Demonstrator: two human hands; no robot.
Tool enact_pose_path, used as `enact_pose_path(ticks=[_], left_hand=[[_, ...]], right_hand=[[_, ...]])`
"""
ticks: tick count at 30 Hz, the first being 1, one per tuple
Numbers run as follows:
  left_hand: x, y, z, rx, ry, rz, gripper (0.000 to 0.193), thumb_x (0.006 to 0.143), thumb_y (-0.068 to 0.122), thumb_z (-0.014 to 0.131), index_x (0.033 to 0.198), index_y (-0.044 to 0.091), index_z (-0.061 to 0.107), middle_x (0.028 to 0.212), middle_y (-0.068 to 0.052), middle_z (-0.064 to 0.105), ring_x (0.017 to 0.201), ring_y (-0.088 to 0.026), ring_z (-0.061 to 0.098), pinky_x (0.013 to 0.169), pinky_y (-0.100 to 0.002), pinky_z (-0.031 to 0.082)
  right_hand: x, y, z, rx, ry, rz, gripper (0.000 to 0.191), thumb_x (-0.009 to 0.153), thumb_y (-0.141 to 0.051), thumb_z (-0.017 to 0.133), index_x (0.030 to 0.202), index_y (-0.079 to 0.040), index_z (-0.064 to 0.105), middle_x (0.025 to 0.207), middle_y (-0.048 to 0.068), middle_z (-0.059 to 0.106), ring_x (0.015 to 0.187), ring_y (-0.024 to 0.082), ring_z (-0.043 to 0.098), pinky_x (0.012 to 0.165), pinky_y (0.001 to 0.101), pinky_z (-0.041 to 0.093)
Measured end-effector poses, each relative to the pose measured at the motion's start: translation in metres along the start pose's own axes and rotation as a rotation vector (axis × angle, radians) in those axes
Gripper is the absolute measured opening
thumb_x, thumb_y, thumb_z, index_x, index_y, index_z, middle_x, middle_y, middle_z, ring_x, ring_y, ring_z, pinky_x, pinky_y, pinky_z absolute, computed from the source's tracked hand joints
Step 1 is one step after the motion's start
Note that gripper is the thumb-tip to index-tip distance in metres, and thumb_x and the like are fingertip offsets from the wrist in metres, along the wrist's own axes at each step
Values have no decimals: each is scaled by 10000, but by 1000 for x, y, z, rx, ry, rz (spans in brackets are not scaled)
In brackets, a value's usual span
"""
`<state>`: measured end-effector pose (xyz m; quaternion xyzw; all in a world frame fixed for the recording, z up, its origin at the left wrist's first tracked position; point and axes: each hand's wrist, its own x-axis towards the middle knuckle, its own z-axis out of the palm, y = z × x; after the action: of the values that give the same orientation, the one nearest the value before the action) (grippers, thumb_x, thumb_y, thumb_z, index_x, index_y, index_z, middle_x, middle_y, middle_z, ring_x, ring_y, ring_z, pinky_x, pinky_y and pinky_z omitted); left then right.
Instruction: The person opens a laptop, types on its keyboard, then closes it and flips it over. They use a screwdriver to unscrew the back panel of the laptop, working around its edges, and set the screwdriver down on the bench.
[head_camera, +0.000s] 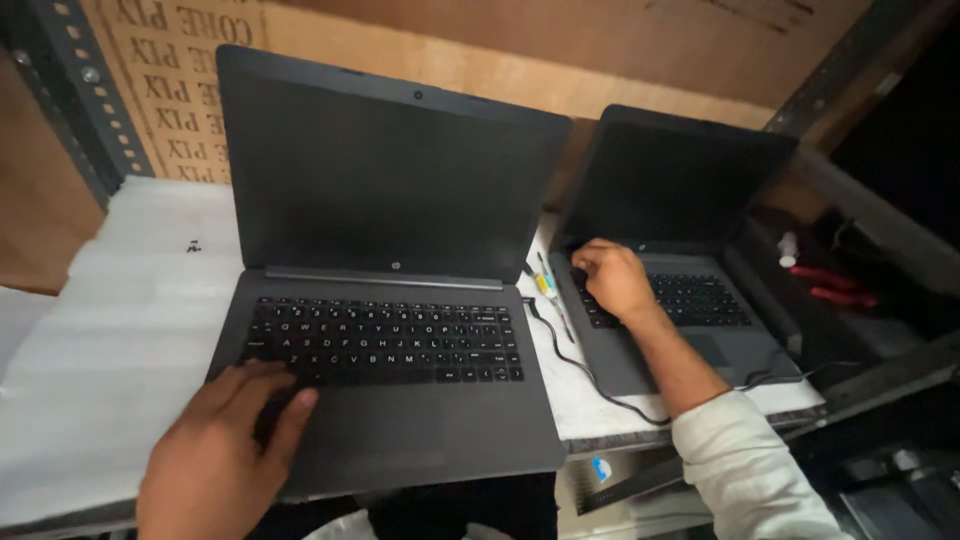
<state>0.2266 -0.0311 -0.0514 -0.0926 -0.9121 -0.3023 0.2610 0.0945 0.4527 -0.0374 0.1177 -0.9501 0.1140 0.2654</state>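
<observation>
Two open dark grey laptops with black screens sit side by side on a white foam-covered bench (120, 330). My left hand (225, 450) rests flat on the palm rest of the near laptop (385, 300), fingers spread by the lower left keys. My right hand (612, 280) reaches across to the far laptop (680, 250) and presses on the top left of its keyboard with curled fingers. It holds nothing. A white sleeve (745, 470) covers that forearm.
A black cable (580, 365) runs between the laptops over the bench edge. A small screwdriver (545, 280) lies in the gap. Red-handled pliers (835, 285) lie on a dark shelf at right. Plywood backs the bench, with a perforated metal upright (80, 90) at left.
</observation>
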Motion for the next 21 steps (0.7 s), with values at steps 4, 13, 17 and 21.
enact_pose_path(ticks=[4,13,17,21], left_hand=[[1,1,3,12,-7,-52,287,859,382,746,1002,134,774,1105,-48,747,1000,-296,714,809,-434,577],[-5,-4,7,0,57,-13,275,808,362,753,970,140,770,1048,-52,748,957,-296,720,790,-427,581],[-8,1,3,31,37,-43,257,807,331,759,943,113,765,1001,-64,741,926,-313,709,785,-435,573],[-9,5,-5,-45,53,-17,270,809,295,756,950,65,749,1029,-85,734,943,-325,699,786,-429,564]], right_hand=[[-2,2,-5,-30,2,-66,95,873,16,672,925,-35,733,956,150,707,935,390,674,807,440,526],[-12,5,-29,232,174,75,117,938,-28,687,1043,-40,736,981,113,757,908,196,735,791,311,562],[-28,-24,-70,221,277,130,119,994,-57,682,1094,-31,740,1028,108,739,927,177,701,753,289,543],[-61,-95,-95,216,186,39,127,970,-125,696,1039,-24,730,981,92,744,896,217,722,799,330,558]])
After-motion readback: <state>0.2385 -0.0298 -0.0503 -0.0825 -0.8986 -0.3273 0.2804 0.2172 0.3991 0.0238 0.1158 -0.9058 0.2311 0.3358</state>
